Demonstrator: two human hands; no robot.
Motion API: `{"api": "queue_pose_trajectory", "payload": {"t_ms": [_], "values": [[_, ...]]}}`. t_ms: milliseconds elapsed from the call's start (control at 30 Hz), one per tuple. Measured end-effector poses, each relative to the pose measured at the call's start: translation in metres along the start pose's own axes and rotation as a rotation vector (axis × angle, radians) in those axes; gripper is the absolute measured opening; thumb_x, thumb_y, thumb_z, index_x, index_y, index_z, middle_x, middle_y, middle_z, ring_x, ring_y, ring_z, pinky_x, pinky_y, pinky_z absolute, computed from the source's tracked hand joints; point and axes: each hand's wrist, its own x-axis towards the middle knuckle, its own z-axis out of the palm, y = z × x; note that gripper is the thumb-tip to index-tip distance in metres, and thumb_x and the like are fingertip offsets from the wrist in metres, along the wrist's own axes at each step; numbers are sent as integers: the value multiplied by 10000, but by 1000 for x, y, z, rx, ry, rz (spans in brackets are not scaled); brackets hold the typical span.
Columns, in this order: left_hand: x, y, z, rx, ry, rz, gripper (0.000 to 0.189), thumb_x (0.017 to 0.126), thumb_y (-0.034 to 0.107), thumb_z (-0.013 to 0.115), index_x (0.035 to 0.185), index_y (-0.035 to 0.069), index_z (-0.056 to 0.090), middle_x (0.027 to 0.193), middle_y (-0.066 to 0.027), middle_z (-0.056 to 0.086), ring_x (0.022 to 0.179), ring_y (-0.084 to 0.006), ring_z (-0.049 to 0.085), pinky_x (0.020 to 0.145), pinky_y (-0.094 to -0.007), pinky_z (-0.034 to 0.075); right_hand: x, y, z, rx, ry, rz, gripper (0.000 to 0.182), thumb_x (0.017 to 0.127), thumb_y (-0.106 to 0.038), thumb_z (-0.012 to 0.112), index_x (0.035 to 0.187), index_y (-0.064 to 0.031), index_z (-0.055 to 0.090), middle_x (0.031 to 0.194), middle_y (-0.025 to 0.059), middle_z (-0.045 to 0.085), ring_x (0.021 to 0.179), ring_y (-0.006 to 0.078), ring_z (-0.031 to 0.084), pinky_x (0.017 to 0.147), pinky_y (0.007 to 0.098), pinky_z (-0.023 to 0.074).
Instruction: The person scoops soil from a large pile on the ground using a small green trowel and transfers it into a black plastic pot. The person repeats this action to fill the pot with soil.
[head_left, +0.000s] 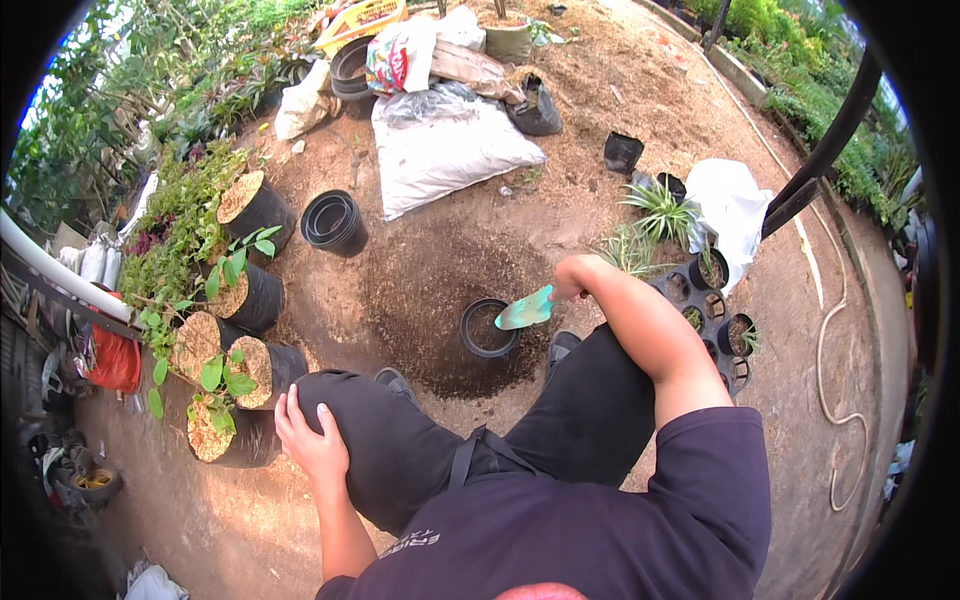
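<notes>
My right hand (573, 277) grips a green garden trowel (527, 309) by its handle. The trowel's blade slants down to the left, its tip over the mouth of a small black plastic pot (468, 341). Dark soil shows inside the pot, though how full it is I cannot tell. Around the pot spreads a patch of loose dark soil (427, 300) on the ground between my feet. My left hand (313, 436) rests on my left knee with its fingers apart, holding nothing. Close beside it stands a black grow bag (289, 367) with a leafy plant.
Nested black pots (349, 232) stand at the left, near several filled grow bags (262, 296). Ahead lies a large white sack (450, 150). At the right are a spider plant (661, 206), a white bag (724, 195), a black pot tray (694, 300) and a hose (825, 390).
</notes>
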Motion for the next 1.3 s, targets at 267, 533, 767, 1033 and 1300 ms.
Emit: {"api": "queue_pose_trajectory", "payload": {"t_ms": [267,533,767,1033,1300], "values": [[-5,-8,-4,32,12,19,484,870,282,507,1318,119,420,1330,-154,394,1231,-332,367,993,-472,298,6,40,18,202,125,-7,532,809,-574,552,865,-68,706,790,103,651,680,227,598,651,385,491],[-20,-25,-14,-81,91,6,488,855,262,522,1303,94,427,1319,-169,400,1220,-358,369,995,-497,278,-12,56,31,155,252,28,500,806,-515,595,899,-31,683,789,123,655,686,251,615,646,374,495],[-29,-32,-21,-112,89,-4,484,863,256,513,1305,80,424,1329,-185,394,1224,-362,369,1009,-470,276,-31,60,38,176,274,73,462,790,-472,636,901,-25,679,806,131,662,702,245,627,640,384,490],[-11,2,-28,-28,-41,97,441,854,232,541,1250,51,473,1285,-174,450,1204,-337,406,999,-439,307,-22,51,30,199,255,49,498,801,-481,622,778,15,665,703,113,633,604,234,588,583,374,484],[51,99,-47,-162,-464,733,435,848,276,570,1215,53,502,1087,-162,586,1020,-312,548,892,-397,399,-25,26,11,112,251,25,322,798,-334,600,882,-36,690,848,139,673,778,248,645,698,387,499]]}}
